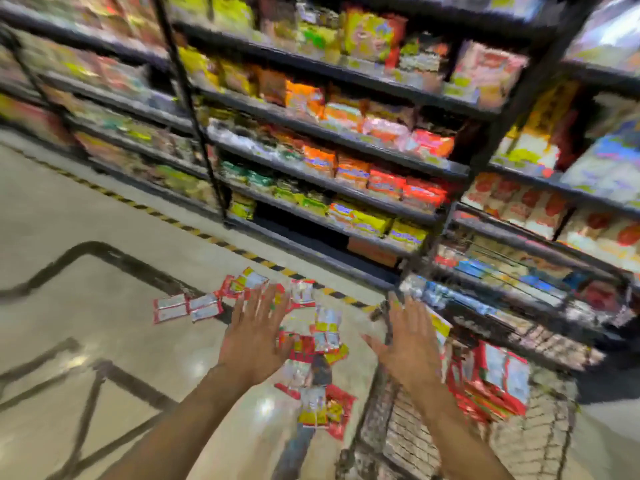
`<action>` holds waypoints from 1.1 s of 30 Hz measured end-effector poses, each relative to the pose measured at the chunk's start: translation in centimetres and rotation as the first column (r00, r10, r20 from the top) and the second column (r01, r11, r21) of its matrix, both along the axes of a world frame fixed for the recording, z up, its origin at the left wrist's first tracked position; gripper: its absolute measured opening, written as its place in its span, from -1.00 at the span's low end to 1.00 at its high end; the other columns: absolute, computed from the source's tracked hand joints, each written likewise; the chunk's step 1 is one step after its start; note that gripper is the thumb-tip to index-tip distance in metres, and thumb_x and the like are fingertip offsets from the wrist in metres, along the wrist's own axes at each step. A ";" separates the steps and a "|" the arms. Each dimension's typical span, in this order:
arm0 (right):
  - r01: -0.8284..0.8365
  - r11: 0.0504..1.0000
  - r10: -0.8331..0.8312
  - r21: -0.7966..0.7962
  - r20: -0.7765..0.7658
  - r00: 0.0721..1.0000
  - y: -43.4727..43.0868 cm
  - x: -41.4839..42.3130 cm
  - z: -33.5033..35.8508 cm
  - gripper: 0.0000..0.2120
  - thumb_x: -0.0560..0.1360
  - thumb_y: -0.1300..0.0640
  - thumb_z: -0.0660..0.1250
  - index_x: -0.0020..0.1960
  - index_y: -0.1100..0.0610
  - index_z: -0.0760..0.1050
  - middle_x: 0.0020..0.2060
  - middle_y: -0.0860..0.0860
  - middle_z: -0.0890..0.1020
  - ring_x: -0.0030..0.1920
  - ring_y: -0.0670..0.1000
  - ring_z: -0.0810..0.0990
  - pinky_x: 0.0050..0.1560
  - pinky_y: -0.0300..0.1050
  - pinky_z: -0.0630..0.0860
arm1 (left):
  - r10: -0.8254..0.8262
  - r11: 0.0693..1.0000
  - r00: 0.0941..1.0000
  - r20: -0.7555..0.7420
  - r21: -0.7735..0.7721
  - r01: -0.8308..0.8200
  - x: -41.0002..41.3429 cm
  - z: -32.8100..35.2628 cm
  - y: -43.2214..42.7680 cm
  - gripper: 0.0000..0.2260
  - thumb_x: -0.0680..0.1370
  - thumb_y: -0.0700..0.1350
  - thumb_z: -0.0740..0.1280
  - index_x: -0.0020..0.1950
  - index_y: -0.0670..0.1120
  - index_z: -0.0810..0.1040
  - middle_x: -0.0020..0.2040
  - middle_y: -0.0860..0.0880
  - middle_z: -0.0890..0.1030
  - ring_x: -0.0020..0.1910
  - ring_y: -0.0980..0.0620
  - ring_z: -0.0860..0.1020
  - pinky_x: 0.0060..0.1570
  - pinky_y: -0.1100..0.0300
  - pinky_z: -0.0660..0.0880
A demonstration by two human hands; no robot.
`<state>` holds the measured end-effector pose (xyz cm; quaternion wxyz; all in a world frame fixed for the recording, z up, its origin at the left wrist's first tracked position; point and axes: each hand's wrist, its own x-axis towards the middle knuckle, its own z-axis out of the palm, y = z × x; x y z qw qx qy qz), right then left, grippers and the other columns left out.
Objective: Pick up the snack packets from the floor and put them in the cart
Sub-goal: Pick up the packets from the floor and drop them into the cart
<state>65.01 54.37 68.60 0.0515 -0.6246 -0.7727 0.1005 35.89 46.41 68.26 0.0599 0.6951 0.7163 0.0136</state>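
Observation:
Several red, white and yellow snack packets lie scattered on the shiny beige floor, from a pair at the left to a heap near my feet. My left hand is stretched out over the scatter, fingers spread, holding nothing. My right hand is spread above the near left corner of the black wire cart, also empty. More red and white packets lie inside the cart. The frame is motion-blurred.
Dark shelving full of colourful packets runs along the back and right, close behind the cart. A yellow-black hazard stripe marks the floor by the shelf foot. Dark inlay lines cross the floor at the left.

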 end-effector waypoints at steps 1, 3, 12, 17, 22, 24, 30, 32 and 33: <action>-0.024 1.000 0.024 0.013 -0.002 1.000 -1.0 -2.7 0.9 -0.01 0.41 -0.56 0.00 0.67 0.00 0.13 0.66 0.12 0.16 0.65 0.23 0.12 0.60 0.27 0.15 | 0.041 0.999 0.999 0.006 0.010 -0.041 -2.8 0.7 -1.9 -0.32 0.57 0.32 0.13 0.60 -0.04 0.29 0.59 -0.21 0.35 0.52 -0.34 0.38 0.49 -0.27 0.14; -0.071 0.997 0.071 0.026 -0.006 0.997 -2.8 -7.8 1.8 0.00 0.42 -0.58 -0.02 0.66 0.01 0.16 0.65 0.13 0.18 0.64 0.24 0.13 0.59 0.26 0.17 | 0.118 0.993 0.993 0.006 0.015 -0.118 -8.2 1.7 -5.7 -0.29 0.55 0.35 0.11 0.59 -0.04 0.27 0.56 -0.21 0.39 0.51 -0.32 0.39 0.44 -0.31 0.31; -0.326 0.945 0.325 0.020 0.038 0.945 -5.8 -27.3 3.5 -0.06 0.48 -0.57 0.06 0.66 -0.03 0.11 0.67 0.12 0.13 0.66 0.22 0.06 0.62 0.22 0.13 | 0.375 0.926 0.925 -0.059 -0.011 -0.376 -26.8 2.9 -13.8 -0.23 0.56 0.47 -0.05 0.63 0.04 0.26 0.65 -0.13 0.23 0.58 -0.28 0.28 0.48 -0.31 0.23; -0.391 0.920 0.391 -0.015 0.029 0.920 -4.1 -36.0 1.8 -0.02 0.42 -0.60 -0.09 0.65 -0.02 0.15 0.65 0.14 0.16 0.64 0.25 0.11 0.58 0.25 0.18 | 0.435 0.900 0.899 -0.057 -0.017 -0.436 -33.7 1.4 -12.1 -0.23 0.57 0.47 -0.05 0.65 0.06 0.24 0.66 -0.14 0.23 0.60 -0.27 0.24 0.51 -0.33 0.19; -0.426 0.903 0.427 -0.051 0.007 0.904 1.4 -44.8 -2.8 -0.05 0.44 -0.59 0.01 0.65 -0.05 0.15 0.66 0.11 0.14 0.65 0.24 0.09 0.59 0.29 0.15 | 0.465 0.883 0.884 -0.040 -0.047 -0.466 -41.8 -2.2 -6.3 -0.18 0.54 0.53 -0.09 0.69 0.11 0.10 0.70 -0.09 0.06 0.67 -0.23 0.04 0.57 -0.23 -0.28; -0.432 0.899 0.434 -0.070 0.009 0.901 4.7 -48.6 -5.1 -0.02 0.44 -0.62 -0.05 0.66 -0.03 0.14 0.66 0.12 0.14 0.65 0.24 0.09 0.59 0.29 0.16 | 0.459 0.885 0.887 -0.040 -0.067 -0.461 -45.7 -4.0 -2.8 -0.16 0.53 0.55 -0.11 0.69 0.11 0.08 0.70 -0.08 0.02 0.68 -0.21 0.00 0.55 -0.20 -0.33; -0.441 0.883 0.447 -0.161 0.004 0.894 14.4 -59.5 -10.9 -0.08 0.46 -0.57 0.06 0.62 0.00 0.23 0.60 0.16 0.31 0.59 0.29 0.27 0.51 0.32 0.26 | 0.423 0.893 0.906 -0.034 -0.155 -0.422 -55.6 -8.3 8.0 -0.12 0.49 0.57 -0.25 0.69 0.12 0.05 0.70 -0.07 0.01 0.67 -0.22 -0.02 0.55 -0.16 -0.39; -0.449 0.870 0.466 -0.202 0.045 0.883 17.4 -62.9 -12.9 -0.11 0.47 -0.51 0.17 0.60 0.04 0.28 0.57 0.16 0.36 0.56 0.30 0.34 0.46 0.33 0.36 | 0.398 0.897 0.917 -0.036 -0.192 -0.397 -58.8 -10.2 11.3 -0.14 0.51 0.56 -0.21 0.70 0.12 0.05 0.70 -0.07 0.03 0.67 -0.22 -0.01 0.56 -0.15 -0.37; -0.463 0.860 0.484 -0.214 0.059 0.873 18.8 -64.5 -14.0 -0.12 0.46 -0.49 0.20 0.58 0.06 0.31 0.55 0.17 0.40 0.54 0.29 0.37 0.42 0.33 0.40 | 0.393 0.896 0.919 -0.037 -0.211 -0.392 -60.4 -11.3 12.9 -0.14 0.52 0.56 -0.19 0.70 0.11 0.04 0.70 -0.07 0.03 0.67 -0.21 -0.02 0.55 -0.13 -0.39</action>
